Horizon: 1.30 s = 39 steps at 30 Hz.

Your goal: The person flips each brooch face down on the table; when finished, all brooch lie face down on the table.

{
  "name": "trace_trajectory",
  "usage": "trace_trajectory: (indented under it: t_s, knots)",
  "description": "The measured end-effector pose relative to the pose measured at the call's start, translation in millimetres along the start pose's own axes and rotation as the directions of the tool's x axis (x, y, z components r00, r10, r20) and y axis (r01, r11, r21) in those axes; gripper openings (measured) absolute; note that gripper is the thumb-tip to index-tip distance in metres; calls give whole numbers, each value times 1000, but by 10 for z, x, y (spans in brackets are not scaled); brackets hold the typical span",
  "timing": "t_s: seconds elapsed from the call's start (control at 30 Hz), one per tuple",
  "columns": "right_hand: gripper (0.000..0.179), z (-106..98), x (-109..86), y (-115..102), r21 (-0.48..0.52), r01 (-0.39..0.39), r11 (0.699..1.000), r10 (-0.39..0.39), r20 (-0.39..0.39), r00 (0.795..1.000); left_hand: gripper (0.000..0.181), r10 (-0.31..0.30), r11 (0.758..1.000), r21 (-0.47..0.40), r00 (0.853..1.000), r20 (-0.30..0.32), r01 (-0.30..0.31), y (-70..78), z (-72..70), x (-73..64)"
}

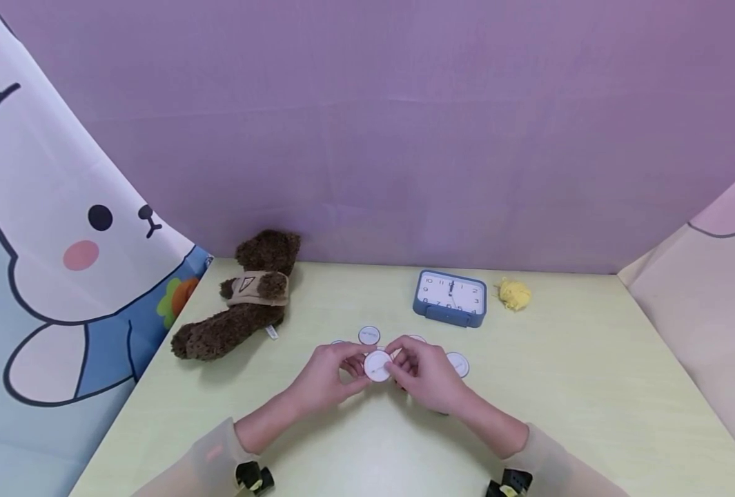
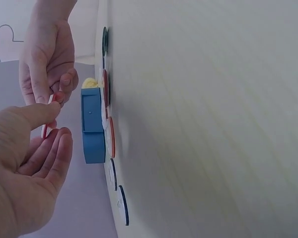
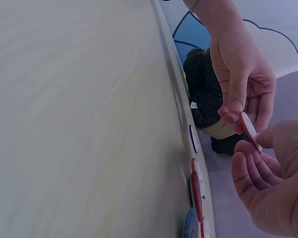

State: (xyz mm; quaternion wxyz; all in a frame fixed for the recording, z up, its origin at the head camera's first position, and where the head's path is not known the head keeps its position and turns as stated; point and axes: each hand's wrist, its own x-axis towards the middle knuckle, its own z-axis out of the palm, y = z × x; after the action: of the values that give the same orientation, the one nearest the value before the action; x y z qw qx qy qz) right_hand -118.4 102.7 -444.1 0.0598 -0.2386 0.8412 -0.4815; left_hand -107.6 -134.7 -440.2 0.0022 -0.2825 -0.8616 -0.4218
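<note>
A thin white round disc point(image 1: 377, 366) with a red edge is held above the table, its pale face turned up toward the head camera. My left hand point(image 1: 325, 376) pinches its left side between thumb and fingers. At the right side, my right hand point(image 1: 432, 378) grips it the same way, thumb on the face. Both wrist views show the disc point(image 3: 250, 131) edge-on between the two hands. Similar discs lie on the table around the hands, among them a dark-rimmed one point(image 1: 369, 335) behind and another point(image 1: 457, 364) to the right; several are partly hidden.
Behind the discs a blue clock point(image 1: 450, 298) lies tilted back on the pale table point(image 1: 591, 386). Beside it sits a small yellow fluffy ball point(image 1: 514, 294). A brown plush toy point(image 1: 230, 328) lies at the back left. Purple cloth point(image 1: 367, 138) rises along the far edge.
</note>
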Motion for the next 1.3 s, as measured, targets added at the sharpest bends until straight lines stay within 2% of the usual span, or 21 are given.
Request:
trace_trajectory:
  t_s: [0.17,0.33,0.53,0.77,1.0,1.3]
  knots:
    - [29,-22,-1,21,-23,31,999,-31,22,999,47,-24,1000,20,1000,12,24,-1,8,-2]
    - [39,-39,-10,37,-37,68,997,-64,94,993,45,-50,996,72,998,26,48,-13,25,-20]
    - [44,-18,-8,38,-46,57,997,-49,151,987,44,-55,992,119,997,50,49,-23,49,-38]
    - [36,30,1,47,-110,108,988,-88,172,981,42,-65,982,185,994,84,49,-16,63,-71]
    - [32,98,-2,62,-181,156,971,-128,158,979,39,-90,968,246,988,126,57,11,82,-80]
    - [25,181,-29,25,-303,173,937,-126,168,978,34,-82,954,300,979,185,24,-5,114,-90]
